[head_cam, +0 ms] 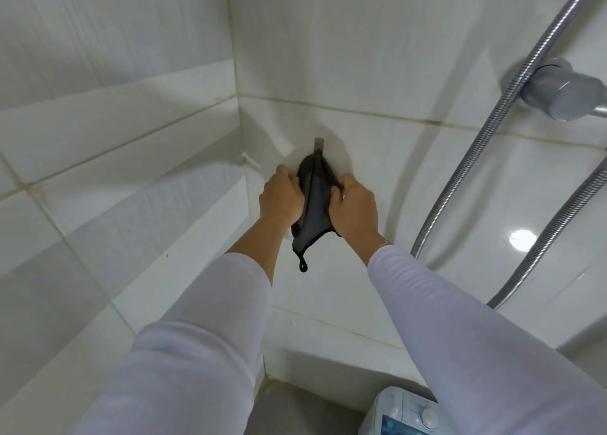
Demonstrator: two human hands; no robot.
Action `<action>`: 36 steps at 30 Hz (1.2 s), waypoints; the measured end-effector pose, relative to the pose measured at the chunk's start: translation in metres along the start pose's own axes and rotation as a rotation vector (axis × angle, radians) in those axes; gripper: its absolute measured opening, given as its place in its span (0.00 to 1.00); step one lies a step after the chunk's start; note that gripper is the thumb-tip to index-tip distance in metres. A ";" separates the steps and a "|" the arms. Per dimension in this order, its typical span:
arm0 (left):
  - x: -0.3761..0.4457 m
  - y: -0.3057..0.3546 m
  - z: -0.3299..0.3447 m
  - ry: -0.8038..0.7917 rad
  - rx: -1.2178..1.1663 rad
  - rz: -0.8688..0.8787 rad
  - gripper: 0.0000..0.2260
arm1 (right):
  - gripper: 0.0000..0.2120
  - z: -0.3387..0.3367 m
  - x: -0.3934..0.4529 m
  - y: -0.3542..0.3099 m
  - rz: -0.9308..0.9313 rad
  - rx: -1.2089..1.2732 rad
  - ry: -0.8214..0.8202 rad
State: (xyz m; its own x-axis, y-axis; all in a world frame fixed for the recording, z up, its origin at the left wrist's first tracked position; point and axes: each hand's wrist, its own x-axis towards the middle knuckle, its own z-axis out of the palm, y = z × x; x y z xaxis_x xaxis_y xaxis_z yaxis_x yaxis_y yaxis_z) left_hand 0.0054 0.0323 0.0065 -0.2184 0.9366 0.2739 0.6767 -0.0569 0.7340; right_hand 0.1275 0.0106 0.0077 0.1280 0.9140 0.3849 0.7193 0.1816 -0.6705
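A dark grey cloth [314, 209] hangs against the white tiled wall from a small metal hook [318, 146], close to the corner. A small loop dangles from its lowest corner. My left hand [283, 195] grips the cloth's left edge with curled fingers. My right hand [354, 204] grips the right edge, fingers curled into the fabric. Both arms, in white sleeves, reach up to it from below.
White tiled walls [377, 57] meet in a corner left of the cloth. A metal shower hose [473, 145] and a grey wall fitting [565, 93] are at the right. A white appliance with a dial [407, 415] sits at the bottom right.
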 end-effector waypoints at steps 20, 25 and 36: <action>-0.053 0.078 -0.049 -0.281 -0.037 0.018 0.12 | 0.08 -0.091 -0.017 -0.030 0.203 0.338 -0.176; -0.076 0.103 -0.045 -0.426 -0.291 -0.098 0.20 | 0.09 -0.128 -0.030 -0.021 0.426 0.623 -0.207; -0.123 0.144 0.001 -0.625 -0.292 0.003 0.22 | 0.15 -0.212 -0.077 0.039 0.579 0.946 -0.322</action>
State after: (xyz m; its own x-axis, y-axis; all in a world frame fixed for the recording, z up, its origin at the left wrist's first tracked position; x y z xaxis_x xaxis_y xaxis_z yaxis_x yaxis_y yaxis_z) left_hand 0.1307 -0.0906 0.0781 0.2886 0.9549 -0.0694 0.4406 -0.0681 0.8951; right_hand 0.2906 -0.1299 0.0859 -0.0065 0.9745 -0.2241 -0.2069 -0.2206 -0.9532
